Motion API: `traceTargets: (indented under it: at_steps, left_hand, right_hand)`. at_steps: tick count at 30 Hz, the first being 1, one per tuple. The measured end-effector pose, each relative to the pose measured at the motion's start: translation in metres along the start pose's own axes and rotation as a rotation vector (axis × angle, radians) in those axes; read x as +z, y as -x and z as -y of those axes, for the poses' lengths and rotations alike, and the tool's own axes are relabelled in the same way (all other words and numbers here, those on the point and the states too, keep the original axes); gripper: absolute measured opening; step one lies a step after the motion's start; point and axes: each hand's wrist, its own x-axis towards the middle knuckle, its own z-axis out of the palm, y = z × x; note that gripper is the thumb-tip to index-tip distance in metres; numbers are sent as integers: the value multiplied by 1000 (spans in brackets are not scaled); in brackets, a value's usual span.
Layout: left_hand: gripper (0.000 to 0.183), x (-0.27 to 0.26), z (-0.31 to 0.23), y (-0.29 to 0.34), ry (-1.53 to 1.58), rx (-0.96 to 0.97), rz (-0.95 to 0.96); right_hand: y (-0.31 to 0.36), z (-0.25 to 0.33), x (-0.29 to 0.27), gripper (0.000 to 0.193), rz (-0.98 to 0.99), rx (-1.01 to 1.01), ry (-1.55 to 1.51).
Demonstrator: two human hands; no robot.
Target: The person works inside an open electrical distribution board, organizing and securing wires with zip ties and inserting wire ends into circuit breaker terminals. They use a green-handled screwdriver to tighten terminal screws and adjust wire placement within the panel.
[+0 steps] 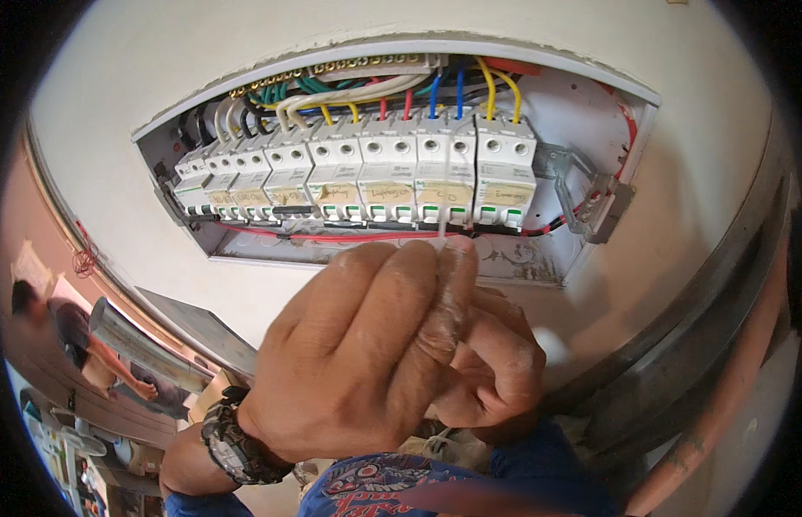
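- Thin pale strip [441,222] is held upright in front of the second breaker from the right end of the row; whether the breaker is touched by it cannot be told.
- Its lower end is pinched at the fingertips of the left hand [358,336], whose back is turned to the camera and whose fingers are bent.
- The right hand [496,366] is placed close behind the left and partly hidden by it, with fingers curled; whether the strip is also gripped there cannot be told.
- Both hands are brought together below the row of white breakers [388,172], and a patterned watch [237,439] is worn on the left wrist.
- The breakers are mounted side by side in a recessed box [582,112] set into a pale wall [246,52]; handwritten tape labels [339,191] are stuck across several fronts.
- Yellow wires [489,86], blue wires [435,95] and white wires [358,96] are led into the breakers from above, near brass terminals [358,63].
- Red wire [366,237] is run beneath the row, and a metal bracket [573,185] is seen at its right end.
- Another person [69,332] is seen at the far left, near a grey cylinder [142,345].
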Motion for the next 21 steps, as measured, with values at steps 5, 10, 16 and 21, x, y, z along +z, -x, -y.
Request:
traceTargets:
  at_steps: [5, 10, 16, 21]
  left_hand:
    - [63, -12, -3, -9, -100, 49, 72]
    - [65, -14, -11, -16, -46, -21, 124]
    - [67, -10, -10, -23, -110, -8, 100]
    - [67, -19, -10, -32, -115, -67, 205]
  right_hand:
    - [1, 1, -3, 50, -16, -84, -76]
    - [3, 0, -9, 45, -36, -292, 35]
    - [0, -9, -6, 41, -99, -328, -41]
    - [-2, -5, -10, 46, -9, -215, -14]
